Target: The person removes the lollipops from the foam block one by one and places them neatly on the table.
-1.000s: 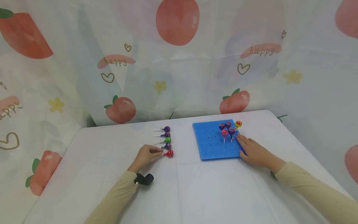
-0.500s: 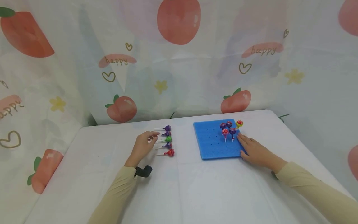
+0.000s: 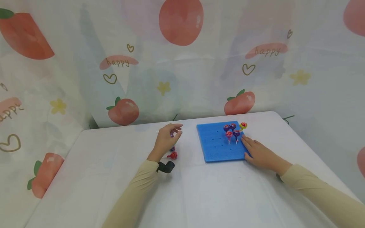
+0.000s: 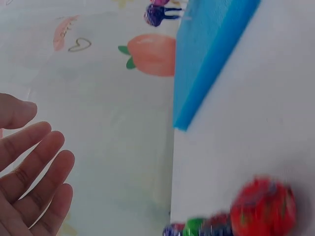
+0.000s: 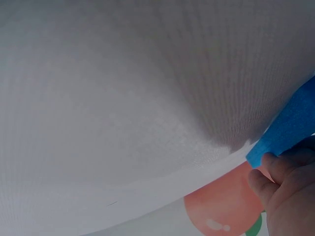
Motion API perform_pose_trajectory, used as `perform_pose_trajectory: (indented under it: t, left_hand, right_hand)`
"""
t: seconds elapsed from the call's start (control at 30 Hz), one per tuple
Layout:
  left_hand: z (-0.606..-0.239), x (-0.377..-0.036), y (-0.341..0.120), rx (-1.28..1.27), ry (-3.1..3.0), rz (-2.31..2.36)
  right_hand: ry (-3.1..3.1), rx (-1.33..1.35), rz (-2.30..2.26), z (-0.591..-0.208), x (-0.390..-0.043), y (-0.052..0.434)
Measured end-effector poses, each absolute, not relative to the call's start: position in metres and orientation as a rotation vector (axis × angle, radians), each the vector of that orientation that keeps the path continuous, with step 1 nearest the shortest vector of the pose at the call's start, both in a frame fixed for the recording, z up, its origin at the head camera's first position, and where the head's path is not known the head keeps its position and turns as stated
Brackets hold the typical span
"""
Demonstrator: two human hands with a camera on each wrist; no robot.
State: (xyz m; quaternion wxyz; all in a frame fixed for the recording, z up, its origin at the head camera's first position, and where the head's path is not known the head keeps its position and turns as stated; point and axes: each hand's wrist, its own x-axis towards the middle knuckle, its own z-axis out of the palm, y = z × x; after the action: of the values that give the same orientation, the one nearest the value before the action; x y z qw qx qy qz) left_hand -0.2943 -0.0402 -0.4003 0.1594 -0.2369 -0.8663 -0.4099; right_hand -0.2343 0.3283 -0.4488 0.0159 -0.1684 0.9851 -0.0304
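My left hand [image 3: 165, 139] hovers over a row of lollipops on the table, its fingers loosely extended and holding nothing; the left wrist view shows the bare palm and fingers [image 4: 37, 179]. Its arm hides much of the row. A red lollipop [image 3: 172, 155] lies at the near end, and a green lollipop [image 4: 194, 226] shows farther along. My right hand [image 3: 260, 155] rests with straight fingers against the right edge of a blue foam board [image 3: 211, 153]. Several lollipops stand in the board, among them a pink lollipop [image 3: 228, 134], a purple lollipop [image 3: 236, 133] and a yellow lollipop [image 3: 243, 125].
Small holes dot the left and front parts of the board. A white cloth covers the table [image 3: 199, 196], and a curtain [image 3: 194, 79] printed with peaches hangs behind it. A black wrist camera [image 3: 166, 167] sits on the left cuff.
The left hand has moved from the red lollipop's stick up along the row, then right over the lollipop heads. The right hand and board stay put.
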Motion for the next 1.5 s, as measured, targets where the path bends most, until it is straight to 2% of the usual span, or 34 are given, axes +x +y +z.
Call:
perform_pose_trajectory:
  t: [0.43, 0.7, 1.13, 1.33, 1.5]
  left_hand:
    - [-0.404, -0.300, 0.041, -0.813, -2.539, -1.368]
    - [-0.419, -0.302, 0.082, -0.761, -2.615, -1.470]
    - [-0.448, -0.301, 0.118, -0.685, -2.597, -1.759]
    - [-0.454, -0.300, 0.127, -0.546, -2.546, -1.996]
    - [-0.453, -0.300, 0.134, -0.511, -2.553, -2.011]
  right_hand:
    - [3.035, -0.515, -0.123, -0.449, -0.236, 0.329]
    - [3.032, -0.516, -0.127, -0.447, -0.235, 0.328]
    - [3.041, -0.525, -0.125, -0.449, -0.234, 0.329]
    - [3.060, -0.532, -0.111, -0.448, -0.233, 0.327]
    - [3.062, -0.523, -0.104, -0.446, -0.231, 0.326]
